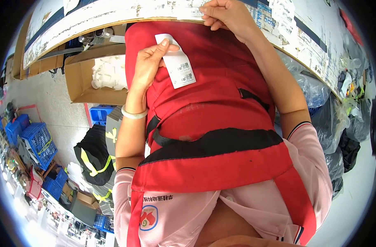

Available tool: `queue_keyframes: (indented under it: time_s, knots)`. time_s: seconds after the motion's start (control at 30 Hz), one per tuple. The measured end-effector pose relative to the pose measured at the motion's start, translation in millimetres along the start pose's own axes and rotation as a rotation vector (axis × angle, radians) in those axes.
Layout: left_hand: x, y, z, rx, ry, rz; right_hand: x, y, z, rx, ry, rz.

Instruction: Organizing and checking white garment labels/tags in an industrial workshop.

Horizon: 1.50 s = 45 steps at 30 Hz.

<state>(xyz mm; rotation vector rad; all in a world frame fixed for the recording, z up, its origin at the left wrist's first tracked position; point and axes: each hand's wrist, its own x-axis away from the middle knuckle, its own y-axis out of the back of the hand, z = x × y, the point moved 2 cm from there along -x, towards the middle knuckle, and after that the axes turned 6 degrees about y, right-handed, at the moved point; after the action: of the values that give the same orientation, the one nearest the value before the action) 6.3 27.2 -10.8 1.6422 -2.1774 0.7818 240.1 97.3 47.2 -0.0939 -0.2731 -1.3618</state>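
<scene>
My left hand [151,61] grips a short white strip of barcode labels [180,70] between thumb and fingers. The strip hangs over the red apron [212,78] on my lap, its printed side facing up. Ahead, at the edge of the worn white tabletop [142,10], my right hand [227,17] has its fingers curled, with thumb and forefinger pinched at the end of a small white barcode label [190,13]. That label lies along the table's near edge, and the fingertips partly cover it.
Left of my lap stands an open cardboard box [79,80] holding white pieces. Blue plastic crates [39,142] and a black bundle with yellow-green ties [95,158] are on the floor at left. Clear and dark plastic bags [325,123] crowd under the table at right.
</scene>
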Motion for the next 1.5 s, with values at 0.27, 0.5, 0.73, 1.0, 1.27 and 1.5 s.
queue_keyframes:
  time_s: [0.27,0.5,0.73,1.0,1.27,1.5]
  knots:
    - [-1,1,2,0.01,-0.001,0.0,-7,-2,-5,0.043,-0.056,-0.023]
    - [0,0,2,0.005,0.005,-0.001,-6,-2,-4,0.04,-0.06,-0.019]
    - [0,0,2,0.021,0.012,-0.003,-6,-5,-2,0.062,-0.051,-0.031]
    - [-1,-1,2,0.018,0.01,0.007,-9,-4,-9,0.06,-0.045,-0.041]
    - [-2,2,4,0.019,-0.001,0.014,-3,-14,15,0.211,-0.003,-0.011]
    - [-2,3,5,0.023,-0.001,0.006,-2,-16,15,0.224,0.028,-0.019]
